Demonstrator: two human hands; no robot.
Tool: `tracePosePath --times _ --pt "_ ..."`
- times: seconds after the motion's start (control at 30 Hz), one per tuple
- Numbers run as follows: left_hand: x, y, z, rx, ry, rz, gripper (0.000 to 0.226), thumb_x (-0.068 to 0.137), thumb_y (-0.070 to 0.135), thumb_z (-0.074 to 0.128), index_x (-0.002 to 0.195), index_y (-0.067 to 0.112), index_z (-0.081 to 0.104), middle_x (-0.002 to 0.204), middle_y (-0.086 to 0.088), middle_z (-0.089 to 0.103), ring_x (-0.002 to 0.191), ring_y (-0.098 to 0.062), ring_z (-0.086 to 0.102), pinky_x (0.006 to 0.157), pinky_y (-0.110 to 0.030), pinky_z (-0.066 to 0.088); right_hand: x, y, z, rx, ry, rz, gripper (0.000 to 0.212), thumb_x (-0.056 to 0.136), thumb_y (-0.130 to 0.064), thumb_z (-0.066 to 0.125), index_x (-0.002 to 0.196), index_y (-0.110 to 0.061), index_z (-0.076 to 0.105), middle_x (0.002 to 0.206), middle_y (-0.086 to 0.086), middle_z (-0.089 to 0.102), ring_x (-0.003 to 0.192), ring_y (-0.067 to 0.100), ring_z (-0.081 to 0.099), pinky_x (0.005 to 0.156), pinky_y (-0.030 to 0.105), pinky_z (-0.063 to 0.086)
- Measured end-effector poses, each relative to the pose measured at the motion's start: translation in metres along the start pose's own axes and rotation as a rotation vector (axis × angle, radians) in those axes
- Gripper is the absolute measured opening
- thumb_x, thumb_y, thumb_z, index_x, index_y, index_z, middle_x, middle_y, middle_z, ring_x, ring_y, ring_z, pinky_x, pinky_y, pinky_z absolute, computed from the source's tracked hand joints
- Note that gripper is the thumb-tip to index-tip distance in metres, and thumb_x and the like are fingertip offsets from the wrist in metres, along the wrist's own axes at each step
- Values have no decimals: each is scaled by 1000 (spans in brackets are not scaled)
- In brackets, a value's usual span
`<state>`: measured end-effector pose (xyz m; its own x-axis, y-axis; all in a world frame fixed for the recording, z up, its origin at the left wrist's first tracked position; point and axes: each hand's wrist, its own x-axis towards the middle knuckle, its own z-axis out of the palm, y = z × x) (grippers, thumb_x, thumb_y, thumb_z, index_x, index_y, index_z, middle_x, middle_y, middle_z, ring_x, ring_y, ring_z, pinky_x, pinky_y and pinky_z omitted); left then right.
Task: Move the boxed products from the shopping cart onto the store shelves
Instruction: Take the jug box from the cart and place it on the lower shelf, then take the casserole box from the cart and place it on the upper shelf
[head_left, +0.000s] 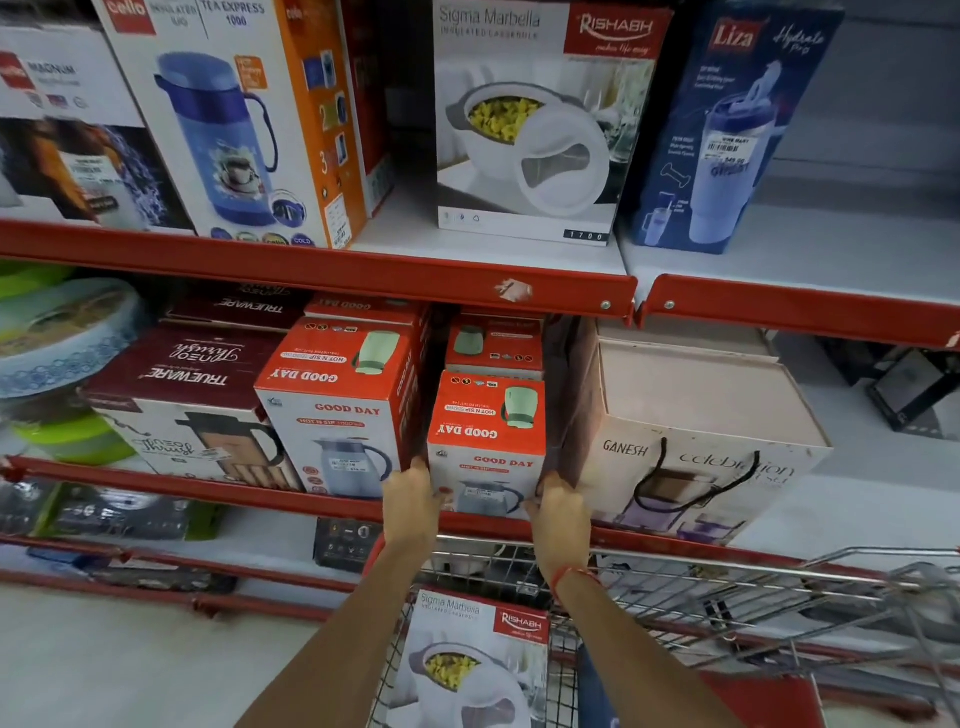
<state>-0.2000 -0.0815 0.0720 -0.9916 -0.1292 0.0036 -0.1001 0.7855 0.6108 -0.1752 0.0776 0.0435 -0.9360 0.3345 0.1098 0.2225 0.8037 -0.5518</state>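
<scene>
Both hands, left hand (413, 496) and right hand (558, 512), are gripping a red-and-white cardboard jug box (485, 447), seating it on the red-edged middle shelf (649, 540). A white casserole box (472, 660) is waiting in the wire shopping cart (727, 597).

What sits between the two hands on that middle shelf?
In the head view, a small Good Day jug box sits between the left hand and right hand, gripped on both sides.

i see dim, bluish, soft feed; shadow under the red shelf lip (322, 270), wide-angle bending and blur at frame corners.
</scene>
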Motion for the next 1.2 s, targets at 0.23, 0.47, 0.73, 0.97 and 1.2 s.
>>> tracePosePath --times 0.23,0.47,0.73,0.97,1.2 --pt "-27 -48 22 -91 -46 43 33 84 21 67 114 12 57 94 -8 72 83 -22 68 77 -33 58 -35 30 5 74 101 -65 10 88 -15 58 97 -9 60 91 12 69 72 31 67 61 43 58" --pt "-97 -118 62 -40 -385 -235 34 81 16 70 112 6 60 106 -14 70 94 -30 65 76 -30 51 -124 102 40 60 -401 319 22 91 -18 52 109 -6 59 101 20 69 82 32 65 72 40 55" --pt "-121 -165 92 -113 -719 -488 73 70 12 79 131 0 40 131 -19 57 119 -34 55 99 -38 46 -148 127 61 382 -923 837 78 89 -18 61 148 -1 13 155 16 23 137 29 34 108 35 38" --pt "-137 -167 102 -7 -690 -513 82 73 20 76 137 1 30 136 -21 51 124 -37 49 102 -47 45 -169 117 68 610 -873 950 79 82 -7 65 146 -1 19 143 16 41 119 29 45 80 29 37" --pt "-162 -161 98 -2 -717 -546 60 77 18 74 127 1 46 128 -17 58 117 -33 56 94 -37 47 -187 152 79 617 -819 1006 58 75 -4 68 128 4 46 125 18 59 108 30 59 74 29 50"
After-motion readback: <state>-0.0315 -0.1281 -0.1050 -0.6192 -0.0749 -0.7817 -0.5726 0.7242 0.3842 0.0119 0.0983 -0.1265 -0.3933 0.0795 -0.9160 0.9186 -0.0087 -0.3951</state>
